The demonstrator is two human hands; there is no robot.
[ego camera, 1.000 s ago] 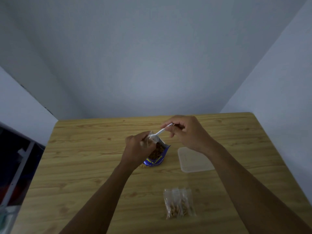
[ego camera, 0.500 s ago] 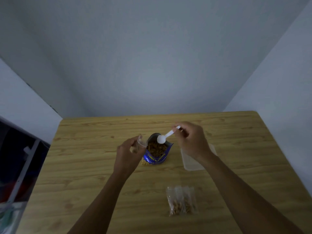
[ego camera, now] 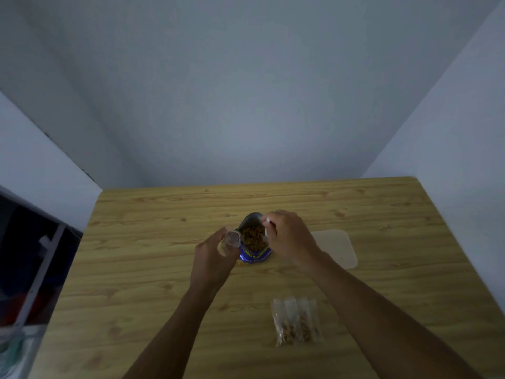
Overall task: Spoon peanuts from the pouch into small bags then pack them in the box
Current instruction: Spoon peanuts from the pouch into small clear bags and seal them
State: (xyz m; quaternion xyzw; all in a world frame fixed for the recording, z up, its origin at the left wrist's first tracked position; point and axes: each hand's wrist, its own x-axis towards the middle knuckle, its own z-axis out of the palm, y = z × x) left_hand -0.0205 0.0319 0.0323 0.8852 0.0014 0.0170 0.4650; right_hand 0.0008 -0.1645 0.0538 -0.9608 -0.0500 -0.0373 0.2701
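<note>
The white plastic spoon (ego camera: 265, 230) is almost wholly hidden under the right grip (ego camera: 289, 239), which also covers the left end of the translucent rectangular plastic box (ego camera: 338, 247). The yellow print on the blue foil pouch (ego camera: 255, 255) is too blurred to read, and the left grip (ego camera: 213, 258) hides the lower part of the small clear plastic bag (ego camera: 232, 237).

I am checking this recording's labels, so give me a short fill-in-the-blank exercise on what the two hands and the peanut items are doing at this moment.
1. The right hand dips the white spoon into the open blue ____.
2. The left hand holds a small clear ____ beside it.
3. The filled bags lie on the wooden ____, outside the box.

Missing words: pouch; bag; table.
</note>
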